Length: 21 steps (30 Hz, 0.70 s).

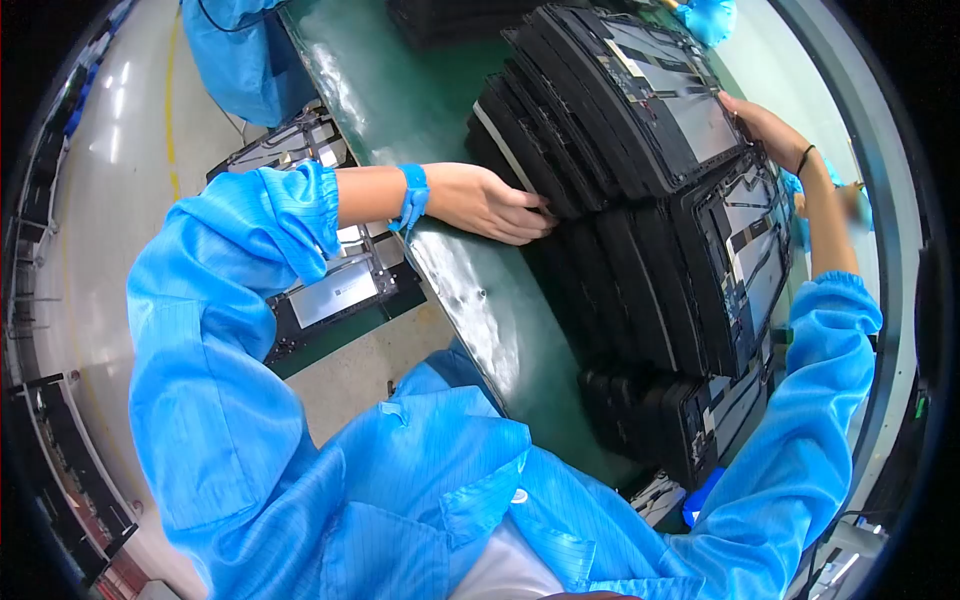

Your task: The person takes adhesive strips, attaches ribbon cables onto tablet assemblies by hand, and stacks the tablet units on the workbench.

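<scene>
Several stacks of flat black device panels stand on a green-topped bench. Silver plates, dark strips and small circuit boards show on their upper faces; they look like opened tablets. My left hand (490,205) has its fingers curled against the near left edge of the upper stack (600,125), with the fingertips partly hidden at the dark gap beneath. On the opposite side, my right hand (768,130) grips that stack's edge, its thumb at the top panel's rim. A second stack (660,285) sits directly beside it, touching, and a shorter stack (650,415) lies nearer my body.
The green bench (465,310) has a shiny left edge close to my body. Left of it, more opened panels (335,295) lie on a lower surface. Blue-sleeved people (240,60) are at the far side. A grey frame (890,200) runs along the right.
</scene>
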Each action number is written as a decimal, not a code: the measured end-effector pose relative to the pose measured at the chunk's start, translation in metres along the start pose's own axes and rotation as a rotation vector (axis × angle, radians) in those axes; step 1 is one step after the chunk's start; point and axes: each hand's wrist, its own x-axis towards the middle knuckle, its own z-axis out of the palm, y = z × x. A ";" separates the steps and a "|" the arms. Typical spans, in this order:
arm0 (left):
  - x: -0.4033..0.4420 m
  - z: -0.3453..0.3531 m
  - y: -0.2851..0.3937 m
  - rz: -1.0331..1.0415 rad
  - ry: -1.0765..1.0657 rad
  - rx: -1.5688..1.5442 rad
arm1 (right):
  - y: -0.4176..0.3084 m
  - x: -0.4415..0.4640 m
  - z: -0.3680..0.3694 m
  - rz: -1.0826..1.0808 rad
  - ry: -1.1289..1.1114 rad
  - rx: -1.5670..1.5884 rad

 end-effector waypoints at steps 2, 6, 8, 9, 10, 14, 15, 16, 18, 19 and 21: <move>-0.003 -0.004 -0.003 0.003 -0.009 0.000 | 0.002 0.002 0.000 0.002 0.010 -0.002; -0.018 -0.010 -0.007 -0.047 -0.061 0.005 | -0.007 0.009 -0.006 0.050 -0.070 -0.046; -0.025 -0.015 -0.007 -0.085 -0.102 -0.014 | -0.006 0.015 -0.004 0.020 -0.058 -0.087; -0.023 -0.018 -0.003 -0.085 -0.107 -0.011 | -0.009 0.014 -0.004 -0.005 -0.036 -0.101; -0.019 -0.022 0.005 -0.148 -0.175 -0.025 | -0.012 0.014 -0.004 -0.030 -0.014 -0.116; 0.032 -0.025 0.016 -0.201 -0.427 0.056 | -0.016 0.009 0.001 -0.039 -0.045 -0.100; 0.051 -0.024 0.013 -0.216 -0.580 0.051 | -0.017 0.008 0.002 -0.046 -0.020 -0.100; 0.061 -0.020 0.007 -0.221 -0.585 0.056 | -0.016 0.008 0.002 -0.066 -0.034 -0.059; 0.078 -0.014 -0.005 -0.136 -0.828 0.256 | -0.011 0.013 -0.001 -0.052 -0.050 -0.047; 0.086 0.002 -0.002 -0.143 -0.836 0.271 | -0.012 0.015 -0.002 -0.038 -0.059 -0.031; 0.094 0.043 0.012 -0.123 -0.910 0.340 | -0.021 0.013 -0.001 0.018 -0.085 -0.044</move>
